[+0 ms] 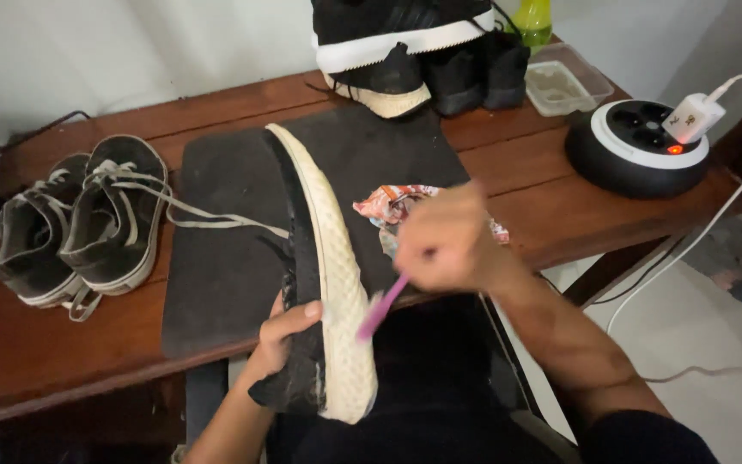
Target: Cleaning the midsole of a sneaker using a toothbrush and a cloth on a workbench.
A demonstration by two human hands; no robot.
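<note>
My left hand (283, 331) grips a black sneaker (302, 258) on its side, its cream textured sole (332, 275) turned to the right. My right hand (444, 241), blurred with motion, holds a pink toothbrush (381, 308) whose end touches the sole near the heel. The shoe rests partly on a dark mat (225, 258) on the wooden table (36, 344) and overhangs the front edge.
A pair of grey lace-up sneakers (79, 223) sits at left. More black shoes (414, 51) stand at the back, beside a clear plastic container (564, 82) and a green bottle (532, 19). A round power hub (637, 146) with a white plug stands right. A crumpled wrapper (388, 204) lies mid-table.
</note>
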